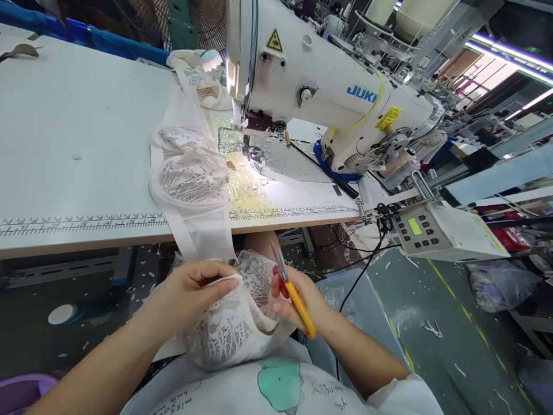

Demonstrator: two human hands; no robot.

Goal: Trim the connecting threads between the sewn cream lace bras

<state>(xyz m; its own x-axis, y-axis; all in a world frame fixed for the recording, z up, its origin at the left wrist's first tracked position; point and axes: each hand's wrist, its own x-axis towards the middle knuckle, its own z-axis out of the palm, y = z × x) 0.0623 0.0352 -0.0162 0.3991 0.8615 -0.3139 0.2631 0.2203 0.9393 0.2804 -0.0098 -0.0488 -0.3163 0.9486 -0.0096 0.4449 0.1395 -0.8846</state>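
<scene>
A white lace bra [228, 328] lies in my lap, below the table's front edge. My left hand [194, 288] pinches its upper edge, fingers closed on the fabric. My right hand [298, 297] grips small thread snips [294, 294] with a yellow and red handle, their blades pointing up beside the lace. A white strap runs from the piece in my lap up over the table edge to more white lace bra cups [188, 173] chained together on the table.
A white Juki sewing machine [328, 86] stands on the white table [78, 132], its lamp lighting the needle plate. A ruler strip runs along the table's front edge. A control box [432, 230] hangs at the right. Thread scraps litter the floor.
</scene>
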